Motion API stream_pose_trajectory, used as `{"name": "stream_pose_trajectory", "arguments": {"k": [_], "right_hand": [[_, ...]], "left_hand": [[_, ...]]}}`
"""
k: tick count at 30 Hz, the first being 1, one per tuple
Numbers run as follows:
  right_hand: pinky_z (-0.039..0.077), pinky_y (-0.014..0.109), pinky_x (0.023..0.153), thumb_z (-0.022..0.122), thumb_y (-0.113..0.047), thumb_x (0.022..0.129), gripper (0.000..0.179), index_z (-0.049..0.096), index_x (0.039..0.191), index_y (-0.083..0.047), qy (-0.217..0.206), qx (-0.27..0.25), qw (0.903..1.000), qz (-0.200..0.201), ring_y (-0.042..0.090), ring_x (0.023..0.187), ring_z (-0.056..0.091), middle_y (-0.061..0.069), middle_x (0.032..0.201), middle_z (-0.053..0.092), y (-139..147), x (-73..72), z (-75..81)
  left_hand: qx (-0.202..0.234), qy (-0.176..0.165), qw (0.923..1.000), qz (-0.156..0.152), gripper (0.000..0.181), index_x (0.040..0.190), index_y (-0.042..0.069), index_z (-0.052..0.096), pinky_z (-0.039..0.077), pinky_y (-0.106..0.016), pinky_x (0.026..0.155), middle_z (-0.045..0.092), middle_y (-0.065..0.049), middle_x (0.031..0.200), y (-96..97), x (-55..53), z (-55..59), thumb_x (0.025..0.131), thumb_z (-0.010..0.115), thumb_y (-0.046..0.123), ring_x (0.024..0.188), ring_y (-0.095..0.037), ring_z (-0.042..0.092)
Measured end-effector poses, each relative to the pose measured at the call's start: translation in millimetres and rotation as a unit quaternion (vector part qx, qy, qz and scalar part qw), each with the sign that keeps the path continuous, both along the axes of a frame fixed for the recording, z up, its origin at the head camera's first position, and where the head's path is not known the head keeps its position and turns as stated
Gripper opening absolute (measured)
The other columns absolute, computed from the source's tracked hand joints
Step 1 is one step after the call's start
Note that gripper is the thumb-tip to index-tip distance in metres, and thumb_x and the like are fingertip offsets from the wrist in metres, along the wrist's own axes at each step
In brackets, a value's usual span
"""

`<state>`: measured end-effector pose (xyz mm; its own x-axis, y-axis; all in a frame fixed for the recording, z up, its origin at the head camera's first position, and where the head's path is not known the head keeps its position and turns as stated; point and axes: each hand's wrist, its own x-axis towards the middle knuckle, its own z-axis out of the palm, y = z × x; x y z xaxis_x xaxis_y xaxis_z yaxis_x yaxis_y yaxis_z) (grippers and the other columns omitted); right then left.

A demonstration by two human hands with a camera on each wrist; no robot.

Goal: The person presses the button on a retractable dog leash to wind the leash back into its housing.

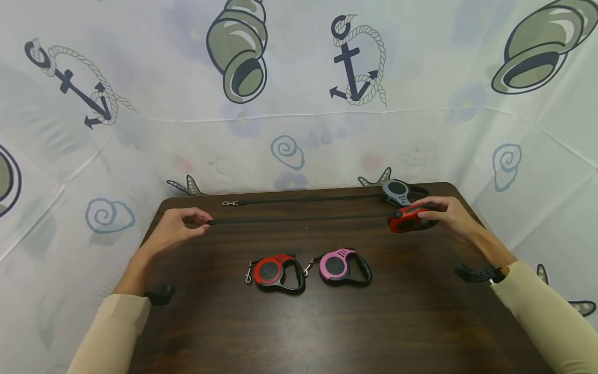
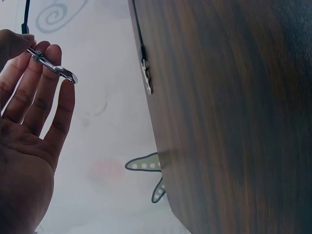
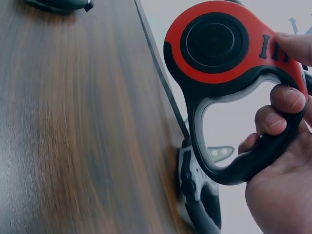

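Observation:
My right hand (image 1: 447,215) grips a red and black retractable dog leash (image 3: 256,41), fingers curled through its looped handle and thumb on the red casing. From that casing a dark cord (image 1: 303,219) stretches straight across to my left hand (image 1: 175,228). There, thumb and fingers pinch the cord's end by its metal snap hook (image 2: 56,68). The hook lies against the fingers in the left wrist view. Behind this cord, a grey retractable leash (image 1: 396,190) lies at the table's back right, its own cord drawn out leftward to a snap hook (image 1: 230,203).
Nearer me on the dark wooden table (image 1: 299,332) lie a second red leash (image 1: 269,271) and a pink leash (image 1: 334,266), side by side with short cords and metal hooks. A patterned cloth (image 1: 299,78) hangs behind the table's back edge and at both sides.

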<state>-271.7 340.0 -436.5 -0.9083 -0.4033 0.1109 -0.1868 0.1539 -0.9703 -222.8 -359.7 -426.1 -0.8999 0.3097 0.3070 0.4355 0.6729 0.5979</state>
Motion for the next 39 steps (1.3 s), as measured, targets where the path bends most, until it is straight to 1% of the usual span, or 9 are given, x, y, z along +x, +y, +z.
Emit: {"name": "stream_pose_trajectory", "arguments": {"k": [3, 7, 10, 15, 18, 23, 30, 35, 39], "right_hand": [[0.055, 0.028, 0.068, 0.064, 0.006, 0.100, 0.029, 0.074, 0.126, -0.001, -0.002, -0.008, 0.9999, 0.007, 0.016, 0.082, 0.065, 0.000, 0.112, 0.074, -4.4, 1.2, 1.8], [0.058, 0.029, 0.070, 0.063, 0.008, 0.100, 0.031, 0.075, 0.126, -0.003, -0.003, -0.020, 0.9996, 0.019, 0.018, 0.081, 0.068, 0.002, 0.115, 0.073, -10.3, 2.5, 4.5], [0.056, 0.029, 0.070, 0.065, 0.007, 0.099, 0.029, 0.075, 0.125, -0.003, 0.007, -0.006, 0.9999, 0.015, 0.017, 0.077, 0.064, 0.002, 0.117, 0.070, -15.1, 3.2, 6.3], [0.045, 0.026, 0.057, 0.066, 0.005, 0.099, 0.028, 0.074, 0.125, -0.002, 0.014, 0.007, 0.9998, 0.011, 0.016, 0.063, 0.050, 0.004, 0.114, 0.068, -20.2, 3.8, 6.6], [0.051, 0.025, 0.061, 0.065, 0.006, 0.099, 0.028, 0.073, 0.126, -0.001, 0.004, -0.005, 0.9998, 0.020, 0.017, 0.069, 0.059, 0.004, 0.115, 0.071, -23.1, 4.2, 6.4], [0.049, 0.023, 0.060, 0.065, 0.004, 0.100, 0.029, 0.073, 0.127, -0.002, 0.005, -0.003, 0.9997, 0.024, 0.014, 0.068, 0.058, 0.003, 0.112, 0.072, -28.8, 4.7, 5.7], [0.057, 0.027, 0.068, 0.064, 0.006, 0.100, 0.030, 0.071, 0.129, 0.003, 0.014, -0.002, 0.9993, 0.034, 0.019, 0.078, 0.066, 0.004, 0.123, 0.067, -35.4, 3.4, 4.4], [0.055, 0.025, 0.062, 0.064, 0.006, 0.099, 0.030, 0.072, 0.127, 0.001, 0.020, -0.003, 0.9989, 0.041, 0.013, 0.069, 0.062, 0.003, 0.113, 0.073, -40.3, 1.4, 3.5], [0.060, 0.028, 0.070, 0.065, 0.006, 0.099, 0.030, 0.073, 0.127, 0.001, 0.014, -0.013, 0.9988, 0.044, 0.012, 0.076, 0.068, 0.003, 0.112, 0.073, -45.5, 0.7, 3.3]], "left_hand": [[-0.002, 0.010, 0.9999, -0.009, 0.022, 0.106, 0.003, 0.079, 0.060, -0.027, 0.075, 0.079, -0.009, 0.096, 4.1, 0.2, 0.4, 0.086, 0.081, -0.005, 0.082, -0.004, 0.070], [-0.006, 0.023, 0.9996, -0.016, 0.022, 0.104, 0.006, 0.079, 0.061, -0.032, 0.073, 0.079, -0.006, 0.095, 8.9, 0.4, 0.7, 0.085, 0.082, -0.005, 0.081, -0.005, 0.071], [-0.005, 0.026, 0.9995, -0.018, 0.022, 0.104, 0.006, 0.078, 0.060, -0.027, 0.073, 0.079, -0.006, 0.095, 11.5, 0.6, 0.3, 0.085, 0.083, -0.005, 0.080, -0.005, 0.071], [-0.003, 0.024, 0.9996, -0.016, 0.022, 0.105, 0.005, 0.078, 0.058, -0.023, 0.074, 0.079, -0.005, 0.096, 17.2, 0.8, 0.5, 0.086, 0.083, -0.004, 0.081, -0.005, 0.070], [-0.001, 0.020, 0.9997, -0.017, 0.020, 0.105, 0.005, 0.079, 0.058, -0.022, 0.075, 0.079, -0.006, 0.096, 22.0, 0.5, 1.2, 0.087, 0.082, -0.002, 0.082, -0.005, 0.070], [0.006, 0.015, 0.9997, -0.017, 0.020, 0.105, 0.007, 0.079, 0.055, -0.017, 0.076, 0.079, -0.006, 0.096, 28.2, 1.1, 2.0, 0.087, 0.082, -0.001, 0.082, -0.007, 0.071], [0.009, 0.009, 0.9998, -0.012, 0.022, 0.105, 0.008, 0.078, 0.054, -0.015, 0.075, 0.078, -0.004, 0.096, 35.0, 3.1, 3.1, 0.086, 0.082, -0.002, 0.082, -0.007, 0.071], [0.017, 0.014, 0.9996, -0.019, 0.020, 0.105, 0.007, 0.078, 0.056, -0.020, 0.073, 0.078, -0.004, 0.094, 40.9, 2.8, 4.3, 0.086, 0.082, -0.002, 0.081, -0.007, 0.071], [0.023, 0.016, 0.9992, -0.027, 0.020, 0.105, 0.005, 0.078, 0.056, -0.023, 0.074, 0.078, -0.005, 0.094, 47.4, 2.3, 6.3, 0.087, 0.082, -0.001, 0.082, -0.007, 0.071]]}}
